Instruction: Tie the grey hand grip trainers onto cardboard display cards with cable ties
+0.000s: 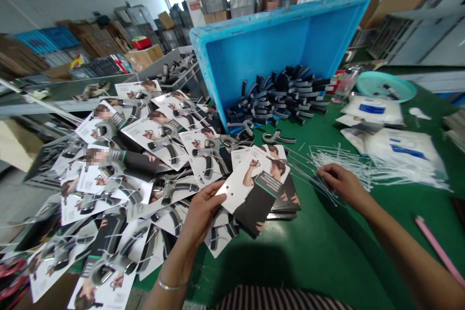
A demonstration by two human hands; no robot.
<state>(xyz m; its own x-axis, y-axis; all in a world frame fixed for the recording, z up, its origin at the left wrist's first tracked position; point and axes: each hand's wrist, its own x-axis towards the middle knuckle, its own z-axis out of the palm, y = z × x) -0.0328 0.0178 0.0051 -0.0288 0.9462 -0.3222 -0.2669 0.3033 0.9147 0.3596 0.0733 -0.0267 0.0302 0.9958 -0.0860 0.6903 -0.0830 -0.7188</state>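
Pinching, with thumb and fingers of the left grip [204, 207] closed together, a flat rectangular white-and-black printed card [254, 190] by its left edge, close beside two punched holes. Slanting along its long axis from far right to near left, printed top aimed away, with lettering sloping down rightward. Extending out to the right of that grip, over a stack of similar glossy cards [288, 196] on the smooth green bench [312, 256]. Curling inward in the right grip [338, 181], with fingertips drawn close, at the edge of a loose pile of thin white plastic ties [348, 161]; cannot tell about any tie caught there. Flanked on the left by overlapping cards bearing grey-and-black hand exercisers [115, 167] with curved handles and metal coil springs. Backed by a tilted, smooth-walled blue plastic crate [250, 60], heaped inside with loose exercisers [283, 96].
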